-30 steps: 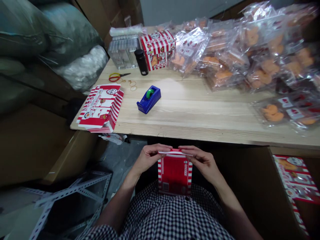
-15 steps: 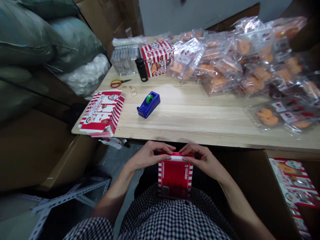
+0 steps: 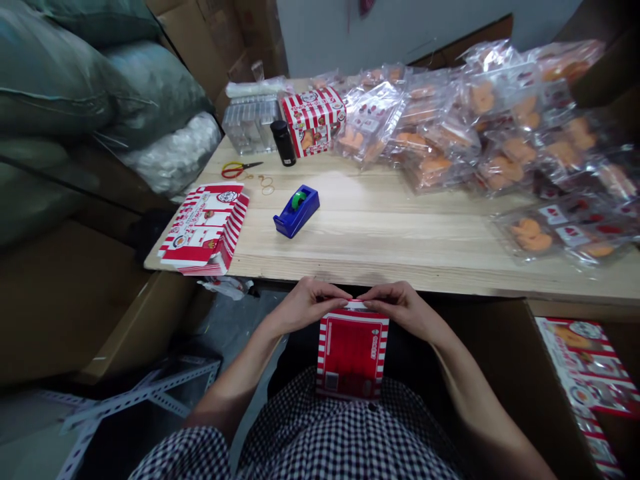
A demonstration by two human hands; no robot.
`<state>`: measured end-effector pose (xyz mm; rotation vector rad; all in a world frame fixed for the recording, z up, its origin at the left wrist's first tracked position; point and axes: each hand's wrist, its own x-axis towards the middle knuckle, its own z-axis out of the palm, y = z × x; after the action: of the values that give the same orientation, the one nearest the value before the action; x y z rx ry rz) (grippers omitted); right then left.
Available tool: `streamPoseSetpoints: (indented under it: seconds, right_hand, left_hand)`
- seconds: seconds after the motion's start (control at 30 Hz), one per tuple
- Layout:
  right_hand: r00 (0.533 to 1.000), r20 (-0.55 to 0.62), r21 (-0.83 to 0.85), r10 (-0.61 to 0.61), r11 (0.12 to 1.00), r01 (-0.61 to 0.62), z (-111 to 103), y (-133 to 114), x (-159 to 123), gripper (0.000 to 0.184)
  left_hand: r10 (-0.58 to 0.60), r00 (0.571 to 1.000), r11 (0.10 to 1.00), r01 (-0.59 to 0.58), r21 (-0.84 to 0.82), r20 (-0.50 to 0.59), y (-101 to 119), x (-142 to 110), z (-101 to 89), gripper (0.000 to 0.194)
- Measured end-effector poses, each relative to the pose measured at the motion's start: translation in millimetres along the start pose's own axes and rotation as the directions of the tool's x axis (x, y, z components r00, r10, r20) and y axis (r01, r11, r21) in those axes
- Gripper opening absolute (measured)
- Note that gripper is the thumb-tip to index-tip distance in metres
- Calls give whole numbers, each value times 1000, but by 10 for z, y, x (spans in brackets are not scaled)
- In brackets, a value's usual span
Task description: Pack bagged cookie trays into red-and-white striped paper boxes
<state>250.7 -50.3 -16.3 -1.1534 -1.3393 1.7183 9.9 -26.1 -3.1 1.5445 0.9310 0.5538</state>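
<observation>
A red box with red-and-white striped sides (image 3: 353,357) stands upright against my body, below the table's front edge. At its top left corner my left hand (image 3: 313,303) pinches the upper edge between thumb and fingers. My right hand (image 3: 397,307) grips the same edge from the right, its fingertips close to those of the left. A narrow white strip shows along the top between the two hands. The far side of the box is hidden from me.
On the wooden table (image 3: 390,227) are a blue tape dispenser (image 3: 297,212), scissors (image 3: 240,169), a black bottle (image 3: 284,143), a stack of flat striped cartons (image 3: 205,227), a finished striped box (image 3: 314,120) and many clear bags with orange pieces (image 3: 430,163). An open cardboard box (image 3: 480,360) holds striped packages (image 3: 590,367).
The fingers of both hands have pressed down and closer together along the box's top. The red flap seen there earlier is now mostly out of sight, and the box's front faces me more.
</observation>
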Motion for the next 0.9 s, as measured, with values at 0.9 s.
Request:
streamPoseSetpoints:
  seconds: [0.9]
  right_hand:
    - [987, 79, -238, -139, 959, 154, 189, 107, -543, 42]
  left_hand:
    - [211, 967, 976, -218, 32, 145, -108, -434, -6, 46]
